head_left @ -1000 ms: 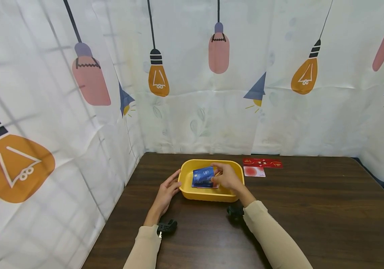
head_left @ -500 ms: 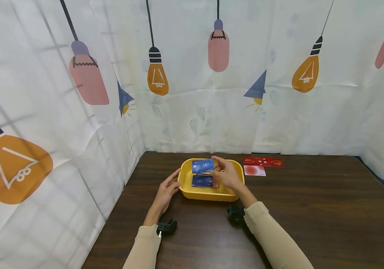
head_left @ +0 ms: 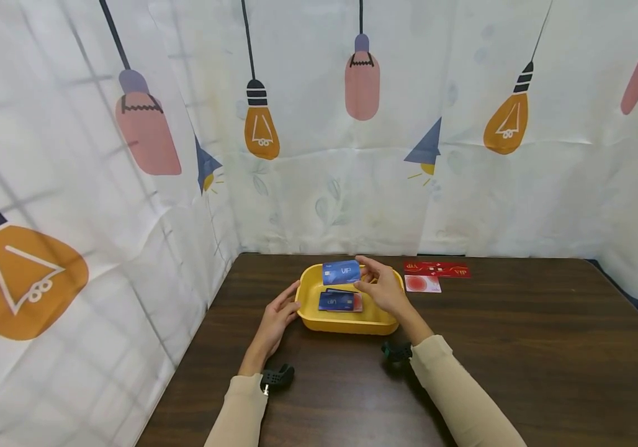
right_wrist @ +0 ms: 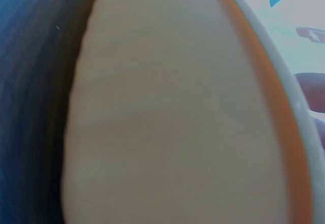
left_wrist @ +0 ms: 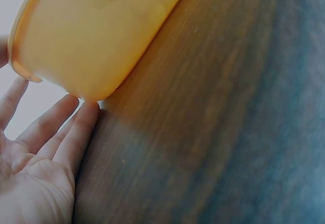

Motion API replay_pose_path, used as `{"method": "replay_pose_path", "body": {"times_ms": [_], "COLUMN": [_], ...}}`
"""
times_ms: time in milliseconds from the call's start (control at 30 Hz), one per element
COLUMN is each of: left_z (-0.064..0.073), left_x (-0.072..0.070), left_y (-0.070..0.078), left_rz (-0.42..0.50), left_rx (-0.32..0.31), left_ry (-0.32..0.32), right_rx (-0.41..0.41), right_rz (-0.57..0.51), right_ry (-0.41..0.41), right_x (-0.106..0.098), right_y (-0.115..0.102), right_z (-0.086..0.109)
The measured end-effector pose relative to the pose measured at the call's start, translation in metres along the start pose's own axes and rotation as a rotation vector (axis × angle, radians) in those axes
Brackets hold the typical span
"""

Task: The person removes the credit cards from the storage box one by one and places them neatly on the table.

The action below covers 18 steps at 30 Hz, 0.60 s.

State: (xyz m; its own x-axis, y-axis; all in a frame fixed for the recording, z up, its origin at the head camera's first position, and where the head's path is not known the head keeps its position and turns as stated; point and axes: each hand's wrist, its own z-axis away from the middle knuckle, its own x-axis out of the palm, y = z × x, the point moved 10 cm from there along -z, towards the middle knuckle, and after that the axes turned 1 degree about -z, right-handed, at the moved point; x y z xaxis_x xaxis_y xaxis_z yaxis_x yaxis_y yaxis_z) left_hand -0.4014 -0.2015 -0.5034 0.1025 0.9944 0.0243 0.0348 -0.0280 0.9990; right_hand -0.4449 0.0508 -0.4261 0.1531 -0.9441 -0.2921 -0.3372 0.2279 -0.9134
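A yellow plastic tray (head_left: 327, 325) stands near the far edge of the table. My right hand (head_left: 385, 290) pinches the right end of a blue VIP card (head_left: 341, 272), holding it above the back of the tray. Beneath it, more cards (head_left: 337, 302) lie in the tray, a dark blue one on top and a red edge showing. At the tray's left end my left hand (head_left: 275, 320) touches the wall. The left wrist view shows fairly straight fingers (left_wrist: 76, 137) against that wall. In the right wrist view the tray's side (right_wrist: 177, 107) hides most of the right hand.
Right of the tray, red VIP cards (head_left: 453, 271) and a pale card with a red circle (head_left: 422, 284) lie on the dark wooden table (head_left: 498, 347). A white printed curtain (head_left: 319, 205) hangs behind and on both sides.
My right hand has raised the blue VIP card off the other cards, towards the tray's back, then slightly right. The dark blue card below has come into sight. My left hand stays put.
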Motion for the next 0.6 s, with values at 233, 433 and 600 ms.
{"method": "replay_pose_path", "body": {"times_ms": [233, 433, 600], "left_z": [-0.001, -0.002, -0.001], "left_x": [-0.002, -0.001, -0.002], "left_y": [-0.002, -0.002, -0.002], "left_rz": [-0.003, 0.005, 0.008], "left_rx": [0.001, 0.001, -0.003], "left_ry": [0.001, -0.003, 0.004], "right_rx": [-0.003, 0.027, 0.063], "right_rz": [-0.011, 0.012, 0.021], "right_ry": [0.019, 0.044, 0.03], "right_x": [-0.032, -0.06, -0.08], "right_y": [-0.001, 0.007, 0.019], "right_z": [0.001, 0.004, 0.006]}}
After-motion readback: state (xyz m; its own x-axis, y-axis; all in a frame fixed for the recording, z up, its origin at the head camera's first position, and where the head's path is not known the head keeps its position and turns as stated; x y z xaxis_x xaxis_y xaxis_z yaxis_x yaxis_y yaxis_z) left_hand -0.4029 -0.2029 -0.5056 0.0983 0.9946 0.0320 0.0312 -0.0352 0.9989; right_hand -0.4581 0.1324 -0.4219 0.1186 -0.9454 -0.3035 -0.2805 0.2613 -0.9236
